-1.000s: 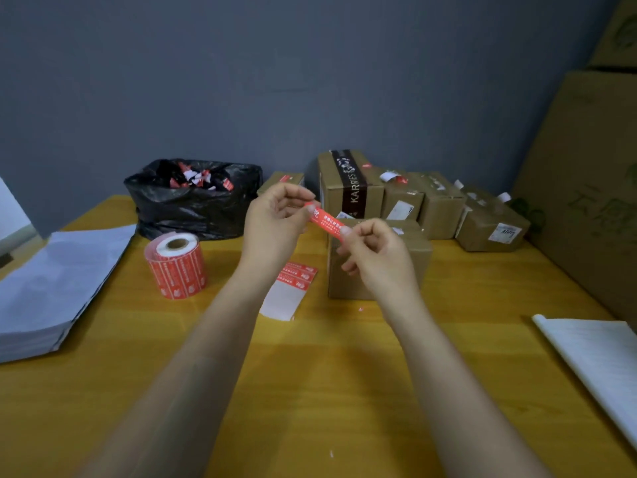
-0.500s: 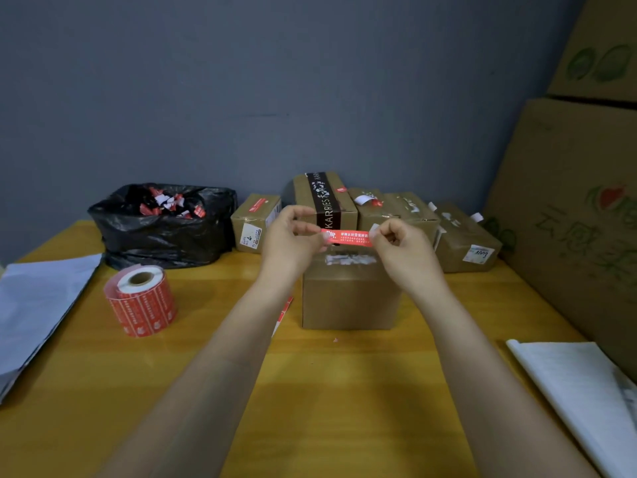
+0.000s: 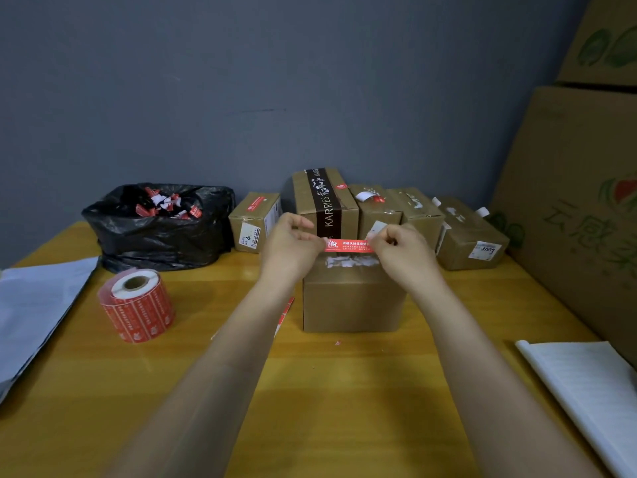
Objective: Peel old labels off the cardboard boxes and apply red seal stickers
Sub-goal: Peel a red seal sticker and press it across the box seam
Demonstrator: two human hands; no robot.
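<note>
A red seal sticker [image 3: 349, 245] is stretched level between my two hands, just above the top of a plain cardboard box [image 3: 353, 305] in the middle of the table. My left hand [image 3: 291, 248] pinches its left end and my right hand [image 3: 401, 251] pinches its right end. White torn label remains [image 3: 350, 262] show on the box top right under the sticker. A red roll of seal stickers [image 3: 138, 303] stands upright to the left.
A black rubbish bag [image 3: 158, 229] with peeled scraps sits at the back left. Several small cardboard boxes [image 3: 324, 205] line the wall behind. Large cartons [image 3: 579, 215] stand at the right. White sheets lie at the left edge [image 3: 31, 312] and front right [image 3: 586, 388].
The sticker went from tilted to level and my hands moved apart along it, down over the box top. The view shifted left, so the box now sits centred.
</note>
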